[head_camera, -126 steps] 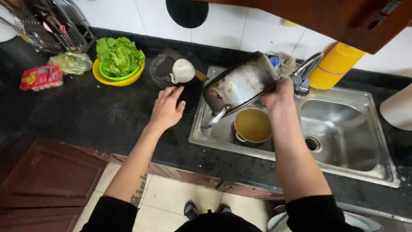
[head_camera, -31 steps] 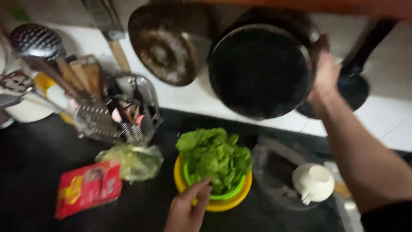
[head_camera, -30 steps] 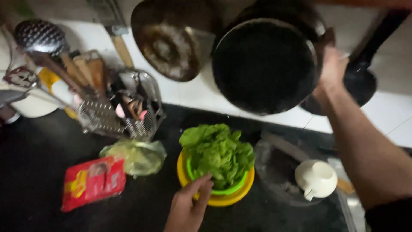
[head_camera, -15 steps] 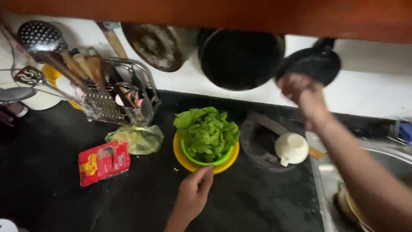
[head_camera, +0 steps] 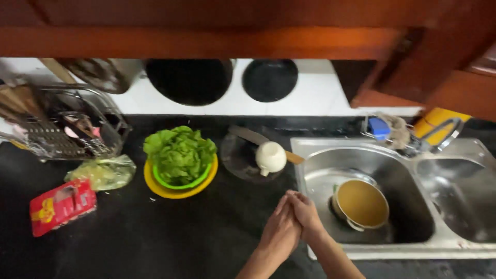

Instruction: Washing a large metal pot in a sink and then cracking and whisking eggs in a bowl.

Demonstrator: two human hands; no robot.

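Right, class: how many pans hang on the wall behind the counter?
3: a steel pan at left, a big black pan in the middle, a small black pan at right. The cabinet may hide more.

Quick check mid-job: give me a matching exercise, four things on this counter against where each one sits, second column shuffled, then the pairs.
Things:
1. lettuce
2. pot
3. red packet
4. white jug

Places:
A. in the left sink basin
B. on the dark round board
C. in the green strainer over the yellow bowl
D. at the counter's left end, in front of the plastic bag

Pairs: 1-C, 2-A, 3-D, 4-B
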